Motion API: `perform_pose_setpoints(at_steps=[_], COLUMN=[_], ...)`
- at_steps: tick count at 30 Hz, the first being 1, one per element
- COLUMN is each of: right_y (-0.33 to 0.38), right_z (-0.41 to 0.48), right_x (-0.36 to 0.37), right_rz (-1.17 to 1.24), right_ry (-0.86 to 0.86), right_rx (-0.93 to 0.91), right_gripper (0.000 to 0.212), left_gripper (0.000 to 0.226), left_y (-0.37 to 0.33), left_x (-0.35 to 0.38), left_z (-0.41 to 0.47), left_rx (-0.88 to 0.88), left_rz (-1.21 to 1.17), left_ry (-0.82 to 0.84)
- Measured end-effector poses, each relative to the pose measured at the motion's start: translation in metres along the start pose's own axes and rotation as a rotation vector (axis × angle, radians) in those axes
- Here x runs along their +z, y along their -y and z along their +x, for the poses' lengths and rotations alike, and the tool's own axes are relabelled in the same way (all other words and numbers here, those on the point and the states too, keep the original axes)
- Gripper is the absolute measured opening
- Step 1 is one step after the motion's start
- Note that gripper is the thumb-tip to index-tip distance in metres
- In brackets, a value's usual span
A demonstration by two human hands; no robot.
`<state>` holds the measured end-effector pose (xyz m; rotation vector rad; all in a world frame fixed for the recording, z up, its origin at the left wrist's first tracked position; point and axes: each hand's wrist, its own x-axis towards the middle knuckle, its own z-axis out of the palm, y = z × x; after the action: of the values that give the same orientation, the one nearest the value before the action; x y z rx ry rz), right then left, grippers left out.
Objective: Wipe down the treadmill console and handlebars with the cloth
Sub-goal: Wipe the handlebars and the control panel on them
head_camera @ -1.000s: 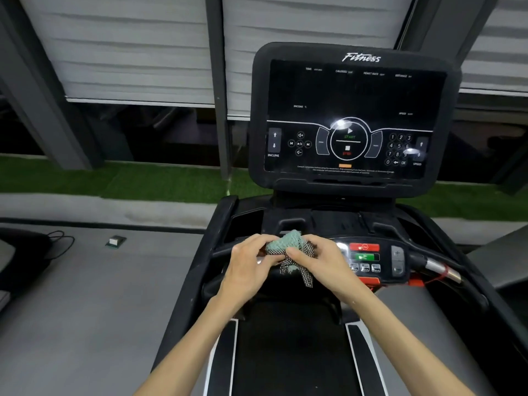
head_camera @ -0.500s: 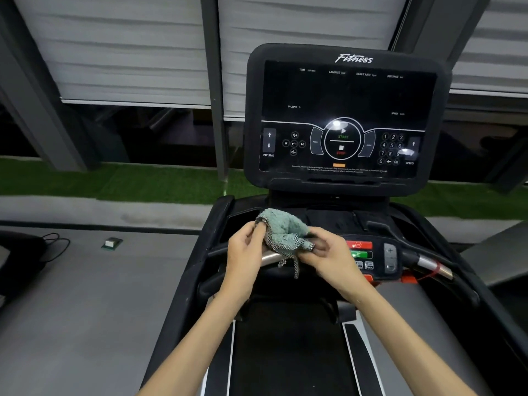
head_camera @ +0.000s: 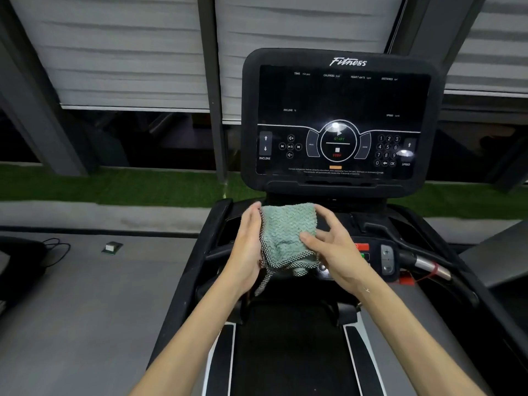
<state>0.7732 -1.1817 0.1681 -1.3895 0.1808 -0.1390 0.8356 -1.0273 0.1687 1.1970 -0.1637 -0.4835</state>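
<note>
A pale green cloth (head_camera: 287, 235) with a dark checked edge hangs spread between my two hands, just below the black treadmill console (head_camera: 340, 118). My left hand (head_camera: 250, 250) holds the cloth's left edge, fingers along it. My right hand (head_camera: 328, 247) has its thumb on the cloth's front and its fingers curled behind the right edge. The cloth covers the middle of the handlebar; the bar's right part (head_camera: 425, 262) with a silver sensor shows beside a small control panel (head_camera: 387, 258). The console screen is dark, with printed START and STOP marks.
The treadmill belt (head_camera: 288, 352) runs below my forearms between two side rails. Grey floor lies on the left with a small green-and-white box (head_camera: 112, 247) and a black cable (head_camera: 54, 250). A red safety clip (head_camera: 407, 280) hangs by the right handlebar. Artificial grass and window blinds lie beyond.
Both hands rose from the handlebar toward the console. The cloth, bunched between them a second ago, is now opened out flat.
</note>
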Motion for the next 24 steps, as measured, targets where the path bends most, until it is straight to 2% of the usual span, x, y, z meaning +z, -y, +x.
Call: perform_pose_setpoints(at_steps=[2, 4, 5, 7, 9, 12, 14, 19, 21, 24], right_y=[0.003, 0.004, 0.004, 0.004, 0.004, -0.001, -0.006, -0.008, -0.008, -0.018], right_z=[-0.002, -0.001, -0.001, 0.001, 0.003, 0.01, 0.017, 0.037, 0.046, 0.062], right_x=[-0.001, -0.002, -0.003, -0.005, -0.009, -0.009, -0.007, -0.021, -0.028, -0.022], right_rz=[-0.021, -0.023, -0.019, -0.03, -0.159, -0.451, -0.641, -1.059, -1.203, -1.422], right_ry=[-0.001, -0.005, -0.006, 0.018, 0.064, 0.038, 0.025, -0.073, -0.024, 0.15], right_rx=[-0.038, -0.066, -0.069, -0.061, -0.052, -0.051, -0.094, -0.198, -0.179, -0.147], right_gripper=[0.055, 0.055, 0.057, 0.063, 0.068, 0.048, 0.037, 0.033, 0.034, 0.036], left_gripper=[0.059, 0.08, 0.08, 0.063, 0.041, 0.024, 0.022, 0.022, 0.026, 0.034], left_y=[0.002, 0.007, 0.008, 0.01, 0.012, 0.019, 0.02, 0.019, 0.027, 0.039], left_x=[-0.007, -0.017, -0.02, -0.021, -0.021, -0.027, -0.036, -0.078, -0.104, -0.138], left_z=[0.001, 0.005, 0.006, 0.008, 0.011, 0.014, 0.015, 0.017, 0.025, 0.036], left_rx=[0.074, 0.187, 0.226, 0.257, 0.283, 0.319, 0.324, 0.325, 0.264, 0.172], left_rz=[0.175, 0.454, 0.584, 0.744, 0.858, 1.035, 1.063, 1.094, 1.142, 1.201], left_ry=[0.033, 0.16, 0.197, 0.147, 0.047, 0.01, 0.009, -0.12, -0.193, -0.238])
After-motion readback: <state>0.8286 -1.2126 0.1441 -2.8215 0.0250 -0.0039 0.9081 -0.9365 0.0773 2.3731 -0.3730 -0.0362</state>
